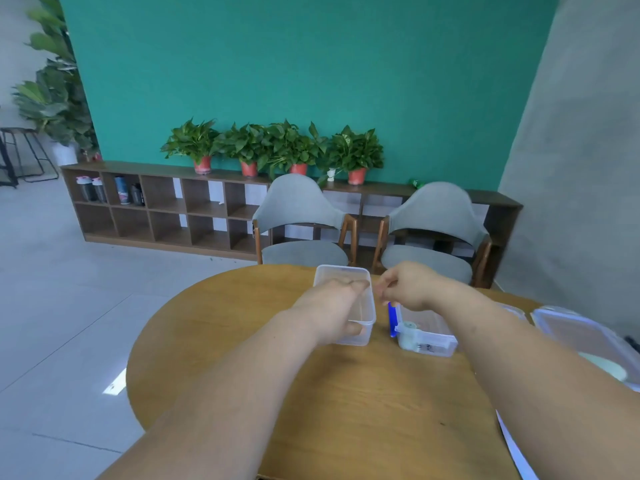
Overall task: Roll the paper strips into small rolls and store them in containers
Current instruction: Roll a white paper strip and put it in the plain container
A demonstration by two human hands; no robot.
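An empty clear plastic container (346, 273) stands on the round wooden table (242, 341). My left hand (332, 306) grips its near left side, thumb at the front wall and fingers over the rim. To its right stands a second clear container (427, 341) with pale rolls inside. My right hand (412, 284) hovers above that one with curled fingers; whether it pinches anything is unclear. A blue strip (392, 318) hangs upright just below this hand, between the two containers.
Clear lids (575, 329) lie at the table's right edge, with a white paper strip (512, 445) near the front right. Two grey chairs (304, 230) stand behind the table, before a low shelf with potted plants.
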